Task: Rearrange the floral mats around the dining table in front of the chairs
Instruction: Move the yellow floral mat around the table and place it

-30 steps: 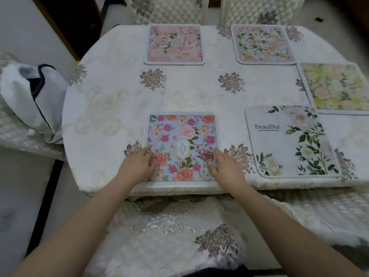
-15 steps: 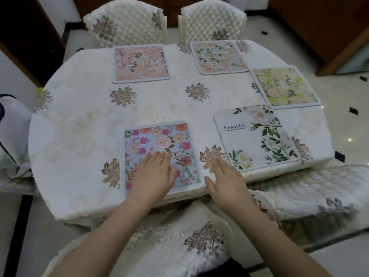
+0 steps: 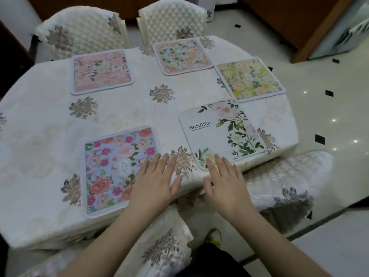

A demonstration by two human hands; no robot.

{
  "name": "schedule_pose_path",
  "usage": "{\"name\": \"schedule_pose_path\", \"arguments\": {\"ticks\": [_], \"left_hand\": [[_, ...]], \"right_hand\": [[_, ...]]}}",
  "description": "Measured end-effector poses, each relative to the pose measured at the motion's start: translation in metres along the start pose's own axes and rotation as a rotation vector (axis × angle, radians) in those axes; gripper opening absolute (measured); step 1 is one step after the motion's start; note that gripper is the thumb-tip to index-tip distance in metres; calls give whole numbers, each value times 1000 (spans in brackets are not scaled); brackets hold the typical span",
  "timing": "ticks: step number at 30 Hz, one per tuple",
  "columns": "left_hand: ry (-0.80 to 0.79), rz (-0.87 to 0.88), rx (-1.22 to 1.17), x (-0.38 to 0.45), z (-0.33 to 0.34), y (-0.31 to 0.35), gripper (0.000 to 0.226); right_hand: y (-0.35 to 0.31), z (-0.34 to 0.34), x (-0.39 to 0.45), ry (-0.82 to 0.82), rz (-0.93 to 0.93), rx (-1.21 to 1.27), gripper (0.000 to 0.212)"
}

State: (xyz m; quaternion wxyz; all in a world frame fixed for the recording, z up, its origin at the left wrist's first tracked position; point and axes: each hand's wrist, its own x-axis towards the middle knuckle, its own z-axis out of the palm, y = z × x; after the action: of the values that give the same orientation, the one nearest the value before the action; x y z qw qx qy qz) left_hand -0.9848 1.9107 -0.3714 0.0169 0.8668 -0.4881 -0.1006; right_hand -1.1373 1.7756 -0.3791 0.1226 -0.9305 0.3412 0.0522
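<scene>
Several floral mats lie on the oval dining table (image 3: 46,124). A blue mat with red and pink flowers (image 3: 111,162) sits at the near edge. To its right lies a white "Beautiful" mat with green leaves (image 3: 219,130). At the far side are a pink mat (image 3: 101,70), a pale green-and-peach mat (image 3: 182,55) and a yellow-green mat (image 3: 250,79). My left hand (image 3: 155,182) hovers flat, fingers straight, over the blue mat's right edge. With straight fingers, my right hand (image 3: 225,182) reaches over the near left corner of the white mat. Neither holds anything.
Two quilted chairs (image 3: 83,31) (image 3: 171,23) stand behind the far mats. A covered chair (image 3: 165,246) is right below me, and another covered seat (image 3: 287,176) is to its right. Tiled floor (image 3: 329,116) lies on the right.
Both hands have left the blue mat and shifted right, the right hand now reaching the white mat. The view has swung right and pulled back.
</scene>
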Motion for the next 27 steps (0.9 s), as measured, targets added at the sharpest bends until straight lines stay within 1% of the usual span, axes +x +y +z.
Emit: {"name": "schedule_pose_path", "arguments": {"ticks": [4, 9, 15, 18, 23, 27], "left_hand": [[41, 3, 12, 12, -11, 48, 67], [55, 8, 31, 41, -19, 104, 66], [52, 34, 50, 65, -19, 156, 67], [90, 91, 85, 72, -21, 170, 62], [130, 147, 81, 88, -21, 174, 61], [100, 222, 60, 101, -19, 178, 63]], "right_hand": [[45, -18, 4, 44, -26, 4, 58], [97, -40, 12, 45, -45, 12, 61], [141, -57, 17, 56, -52, 15, 60], [156, -65, 17, 89, -56, -9, 60], [166, -72, 22, 114, 7, 1, 59], [167, -76, 17, 126, 53, -11, 58]]}}
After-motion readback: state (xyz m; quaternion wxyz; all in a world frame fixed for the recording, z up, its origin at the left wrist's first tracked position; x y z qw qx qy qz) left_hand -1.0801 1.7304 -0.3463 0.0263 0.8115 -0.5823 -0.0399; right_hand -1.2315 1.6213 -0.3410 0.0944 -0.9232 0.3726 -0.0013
